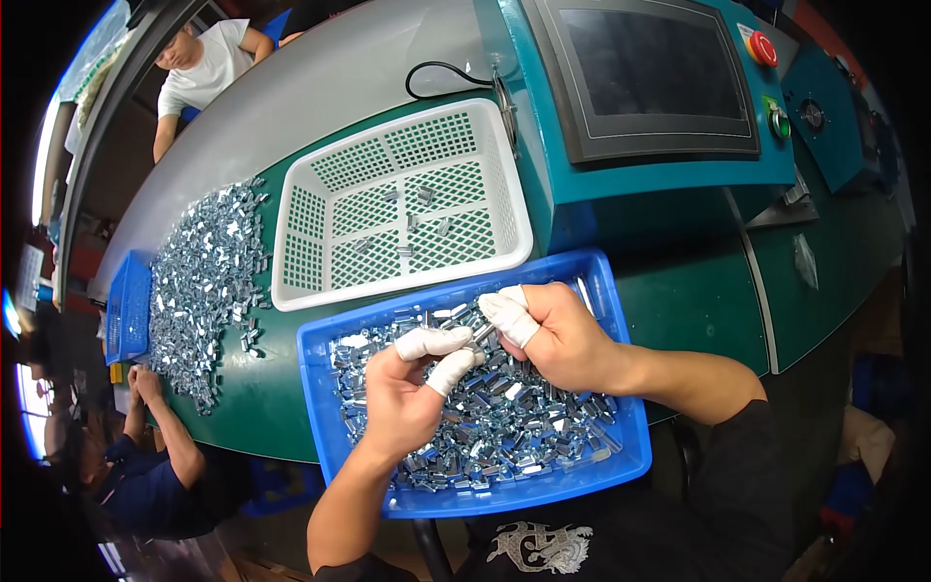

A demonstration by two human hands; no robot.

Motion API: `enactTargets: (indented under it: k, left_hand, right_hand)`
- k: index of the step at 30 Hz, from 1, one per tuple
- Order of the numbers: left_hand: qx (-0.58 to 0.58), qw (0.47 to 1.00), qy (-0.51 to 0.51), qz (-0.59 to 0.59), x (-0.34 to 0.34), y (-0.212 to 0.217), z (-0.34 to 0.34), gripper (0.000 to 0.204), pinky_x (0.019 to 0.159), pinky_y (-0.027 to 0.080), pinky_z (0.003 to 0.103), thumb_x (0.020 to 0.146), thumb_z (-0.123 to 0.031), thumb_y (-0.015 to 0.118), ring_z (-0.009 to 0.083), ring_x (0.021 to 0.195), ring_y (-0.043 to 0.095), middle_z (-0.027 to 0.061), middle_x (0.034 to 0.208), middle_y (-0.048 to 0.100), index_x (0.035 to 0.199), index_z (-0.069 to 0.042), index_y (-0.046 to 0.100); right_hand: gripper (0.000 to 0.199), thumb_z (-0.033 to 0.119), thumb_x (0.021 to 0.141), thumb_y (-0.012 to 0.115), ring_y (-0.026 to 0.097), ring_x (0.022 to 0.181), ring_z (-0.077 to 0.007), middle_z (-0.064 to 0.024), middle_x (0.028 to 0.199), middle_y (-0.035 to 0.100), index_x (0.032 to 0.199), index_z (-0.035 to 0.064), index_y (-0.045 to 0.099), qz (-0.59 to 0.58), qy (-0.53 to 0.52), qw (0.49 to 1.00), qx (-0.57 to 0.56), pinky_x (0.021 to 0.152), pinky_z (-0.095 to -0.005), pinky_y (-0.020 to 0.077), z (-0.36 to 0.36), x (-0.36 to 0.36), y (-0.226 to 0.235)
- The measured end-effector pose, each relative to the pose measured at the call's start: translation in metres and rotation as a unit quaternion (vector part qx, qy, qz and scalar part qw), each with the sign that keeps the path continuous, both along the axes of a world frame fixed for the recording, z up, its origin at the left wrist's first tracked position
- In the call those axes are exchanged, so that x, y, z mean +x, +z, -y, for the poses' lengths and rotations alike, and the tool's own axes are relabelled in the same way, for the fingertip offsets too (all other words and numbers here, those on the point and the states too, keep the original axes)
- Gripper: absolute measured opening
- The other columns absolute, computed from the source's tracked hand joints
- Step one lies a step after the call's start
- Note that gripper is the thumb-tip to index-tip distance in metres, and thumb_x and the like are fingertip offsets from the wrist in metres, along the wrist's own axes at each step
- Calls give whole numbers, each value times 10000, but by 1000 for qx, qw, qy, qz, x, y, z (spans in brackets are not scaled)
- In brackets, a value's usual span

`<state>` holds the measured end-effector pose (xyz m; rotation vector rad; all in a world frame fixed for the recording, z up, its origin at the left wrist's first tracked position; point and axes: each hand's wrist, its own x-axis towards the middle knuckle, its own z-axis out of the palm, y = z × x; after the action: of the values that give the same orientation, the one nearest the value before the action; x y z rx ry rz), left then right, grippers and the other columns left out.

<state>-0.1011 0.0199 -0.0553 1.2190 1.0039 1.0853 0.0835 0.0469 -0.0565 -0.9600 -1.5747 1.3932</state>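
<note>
Over the blue tray [635, 436], which is filled with small shiny metal pieces [504, 436], my two hands meet. White finger covers wrap the thumb and fingertips of each. My left hand [398, 398] pinches one end of a small silvery metal piece [484, 334] between thumb and forefinger. At its other end, the fingers of my right hand [558, 335] are closed round it. The piece looks like a short rod or sleeve; its exact kind is too small to make out, and my fingertips cover part of it.
Behind the tray stands a white perforated basket [402, 287] holding several metal pieces. A large heap of pieces [199, 281] lies left on the green table, beside another blue tray [129, 306]. A teal machine with a screen [655, 68] stands at the back right. Two people sit at left.
</note>
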Motion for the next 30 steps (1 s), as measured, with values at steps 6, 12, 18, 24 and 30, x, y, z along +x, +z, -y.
enactTargets:
  k: [6,12,18,24,30]
  left_hand:
    - [392,878,73,-263,5,3,-5,215,625,482,311,716,41,687,255,699,599,118,828,642,915,-14,627]
    - [455,828,95,-314,5,7,-8,222,576,474,311,703,31,693,255,669,578,108,816,633,909,-23,630]
    - [439,854,52,-273,6,10,-9,248,633,463,291,697,43,705,234,701,586,95,795,629,921,-18,617]
    - [320,925,70,-192,9,14,-3,334,686,455,255,703,-11,726,155,730,566,99,859,618,1013,24,607]
    - [372,904,43,-204,2,13,-7,322,621,453,262,696,-15,724,176,687,565,95,829,637,1006,-5,637]
  right_hand:
    - [354,220,957,449,393,520,-53,12,557,475,665,30,508,-55,0,998,-29,465,-237,334,4,-2,-1]
    - [392,277,972,411,358,483,-37,23,556,460,653,63,490,-85,44,986,-135,438,-206,295,-1,-4,-1]
    - [347,312,976,386,335,451,-41,14,542,441,775,59,511,-78,55,990,-108,410,-210,271,3,-3,2]
    - [426,383,975,342,322,436,-73,-14,539,423,774,48,511,-220,140,890,-374,397,-215,264,-4,3,3]
    - [419,385,975,338,316,439,-75,-15,537,409,787,47,501,-245,175,858,-416,392,-213,260,-7,-2,0]
